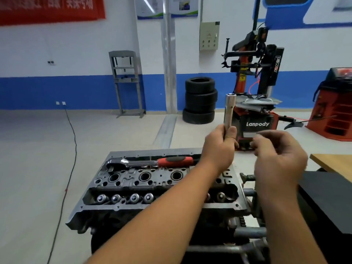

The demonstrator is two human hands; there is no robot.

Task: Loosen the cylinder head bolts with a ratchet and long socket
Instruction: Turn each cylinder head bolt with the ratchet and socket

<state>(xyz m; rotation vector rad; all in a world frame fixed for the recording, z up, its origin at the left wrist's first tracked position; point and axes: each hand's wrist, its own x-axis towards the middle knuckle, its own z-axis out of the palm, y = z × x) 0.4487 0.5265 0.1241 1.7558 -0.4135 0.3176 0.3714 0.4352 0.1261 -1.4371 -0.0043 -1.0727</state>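
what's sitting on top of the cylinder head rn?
The ratchet, red handle, lies along the far edge of the cylinder head, nobody holding it. The left forearm covers the head's right part, so anything there is hidden.

My left hand [219, 149] is covering the lower end of the long socket [229, 109], so I cannot tell what lies below my fingers. My right hand [280, 155] is blurring, and whether its fingertips are pinching anything is unclear. My left forearm is hiding the ratchet [152, 162] handle's end and part of the cylinder head [144, 187].
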